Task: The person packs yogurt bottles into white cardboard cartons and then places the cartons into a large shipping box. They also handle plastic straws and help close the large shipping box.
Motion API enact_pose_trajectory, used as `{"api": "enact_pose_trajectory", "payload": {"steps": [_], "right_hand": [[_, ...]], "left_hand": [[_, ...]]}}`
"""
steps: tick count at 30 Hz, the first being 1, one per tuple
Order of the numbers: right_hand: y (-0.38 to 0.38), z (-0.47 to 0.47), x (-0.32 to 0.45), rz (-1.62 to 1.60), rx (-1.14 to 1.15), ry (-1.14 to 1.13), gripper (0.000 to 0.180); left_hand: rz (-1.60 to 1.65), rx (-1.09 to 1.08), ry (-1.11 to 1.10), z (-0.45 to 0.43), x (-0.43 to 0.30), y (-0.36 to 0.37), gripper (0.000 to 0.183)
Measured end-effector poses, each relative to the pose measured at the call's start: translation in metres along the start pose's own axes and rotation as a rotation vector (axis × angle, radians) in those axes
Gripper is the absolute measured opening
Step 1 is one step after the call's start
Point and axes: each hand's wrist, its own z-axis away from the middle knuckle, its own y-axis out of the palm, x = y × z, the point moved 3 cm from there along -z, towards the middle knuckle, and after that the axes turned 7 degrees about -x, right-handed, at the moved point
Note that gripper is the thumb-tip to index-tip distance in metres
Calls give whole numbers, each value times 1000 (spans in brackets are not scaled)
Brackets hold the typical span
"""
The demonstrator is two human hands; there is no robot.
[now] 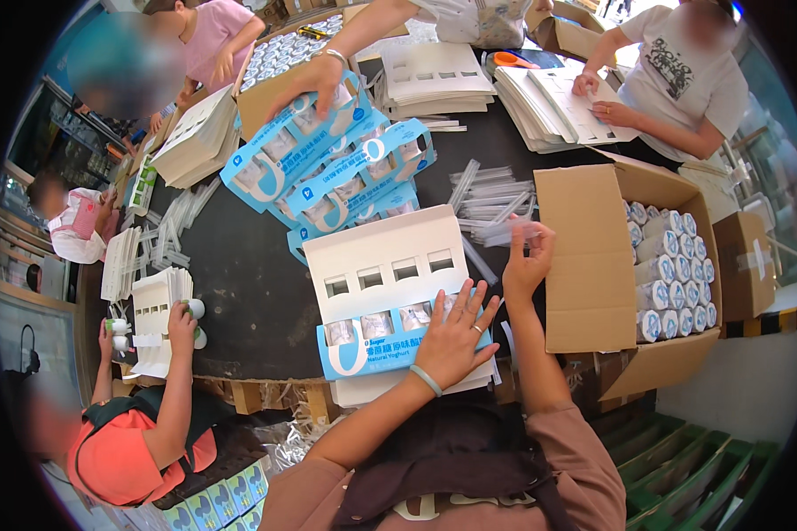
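My left hand (453,332) lies flat, fingers spread, on a blue yoghurt carton sleeve (392,355) with several cups showing in its windows. The sleeve rests on white cardboard blanks (372,391), and a white blank with square cut-outs (388,265) stands just behind it. To the right, my right hand (530,255) is raised with thumb and fingers pinched on a clear plastic strip (508,232), beside a heap of such strips (495,192). Packed blue cartons (345,172) are piled behind the blank, with another person's hand (319,79) on the top one.
An open cardboard box (581,265) of wrapped cups (671,265) stands at my right. A co-worker (684,79) handles white blanks (564,106) at the back right; another (133,445) holds cups at the left. Orange-handled scissors (515,61) lie at the back of the black table (252,292).
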Motion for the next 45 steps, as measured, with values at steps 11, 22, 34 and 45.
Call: {"api": "enact_pose_trajectory", "payload": {"steps": [11,22,34,45], "right_hand": [[-58,21,73,-124,-173,308,28],[-94,94,45,-169,-206,864,29],[-76,101,106,375,397,155,40],[49,49,141,571,1238,-248,66]], "left_hand": [[-190,45,-217,71,76,-62,120],[-105,-17,-230,80,84,-70,112],[-106,-103,-144,89,76,-74,101],[-613,-623,165,111,91,-73,50]]}}
